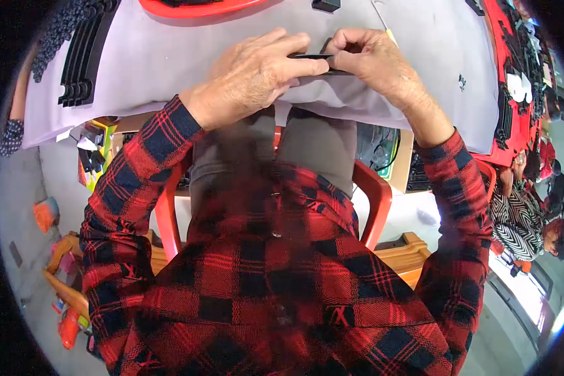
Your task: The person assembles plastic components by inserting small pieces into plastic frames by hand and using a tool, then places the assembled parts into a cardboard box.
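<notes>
Close to the near edge of the table, my left hand [254,72] and my right hand [379,62] meet over a small, narrow black piece [313,56]. The left fingers are closed on its left part, index finger stretched along it. At its right end, my right thumb and forefinger pinch together. My fingers cover much of the piece, so its exact kind does not show. Just behind the right hand lies a thin white and yellow item [390,36], partly hidden by the hand.
A red tray [197,11] holding something black stands at the far side. Long black strips [88,56] lie at the left, a black block [326,5] at the back. On the right, a red surface [504,131] carries many black parts; another person [520,213] sits beyond.
</notes>
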Motion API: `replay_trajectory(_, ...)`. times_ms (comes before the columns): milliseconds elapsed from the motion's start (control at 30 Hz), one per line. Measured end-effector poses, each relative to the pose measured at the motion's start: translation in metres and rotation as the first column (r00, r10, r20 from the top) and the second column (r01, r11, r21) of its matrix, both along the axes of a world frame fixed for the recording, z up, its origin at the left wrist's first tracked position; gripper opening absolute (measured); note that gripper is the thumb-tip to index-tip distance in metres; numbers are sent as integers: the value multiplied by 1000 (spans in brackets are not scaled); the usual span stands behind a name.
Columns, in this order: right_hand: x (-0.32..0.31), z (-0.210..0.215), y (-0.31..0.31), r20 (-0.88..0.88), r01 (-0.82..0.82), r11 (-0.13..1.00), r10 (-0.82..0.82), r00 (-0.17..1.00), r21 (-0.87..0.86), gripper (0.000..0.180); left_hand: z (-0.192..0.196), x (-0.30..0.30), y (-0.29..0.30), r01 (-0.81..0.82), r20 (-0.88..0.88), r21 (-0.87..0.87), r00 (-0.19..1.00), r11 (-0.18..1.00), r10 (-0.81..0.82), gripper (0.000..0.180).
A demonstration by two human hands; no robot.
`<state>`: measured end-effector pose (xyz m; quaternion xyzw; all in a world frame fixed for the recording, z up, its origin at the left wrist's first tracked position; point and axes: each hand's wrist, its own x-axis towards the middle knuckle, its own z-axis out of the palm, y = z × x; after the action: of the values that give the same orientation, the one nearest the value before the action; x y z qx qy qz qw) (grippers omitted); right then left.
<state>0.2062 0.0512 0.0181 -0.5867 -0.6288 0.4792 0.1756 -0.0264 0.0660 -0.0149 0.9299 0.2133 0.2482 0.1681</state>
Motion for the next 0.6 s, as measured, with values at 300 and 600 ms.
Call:
replay_trajectory(300, 4, -8, 2, 18, -36, 998, 35, 999, 51, 4, 0, 0, 0, -3, -17, 4, 1000, 1000, 3, 42)
replay_trajectory(600, 0, -5, -1, 59, -26, 997, 22, 998, 70, 5, 1, -2, 1, 13, -42, -11, 999, 1000, -13, 33)
